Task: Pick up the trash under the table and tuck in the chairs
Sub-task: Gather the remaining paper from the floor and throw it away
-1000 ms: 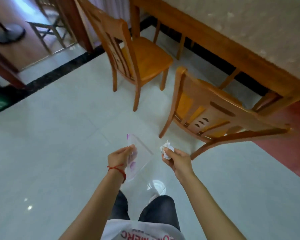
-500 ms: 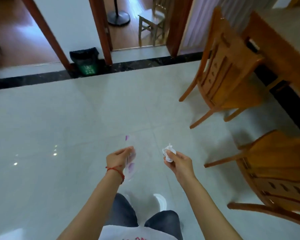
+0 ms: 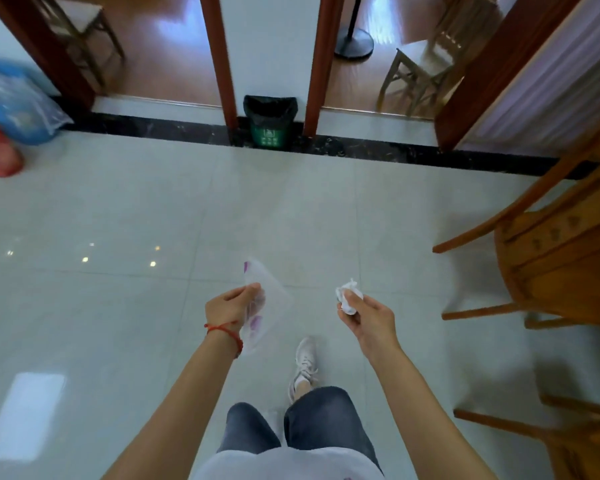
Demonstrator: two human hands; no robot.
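Though crumpled — white tissue wad (image 3: 349, 298)

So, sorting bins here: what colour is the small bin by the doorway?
Green body, black liner; the head view shows it.

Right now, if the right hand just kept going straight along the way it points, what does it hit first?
Probably nothing close. The right hand, pinching a crumpled tissue, points ahead over bare floor tiles. The first thing roughly in that line is the green trash bin at the wall, slightly left. Depth is unclear.
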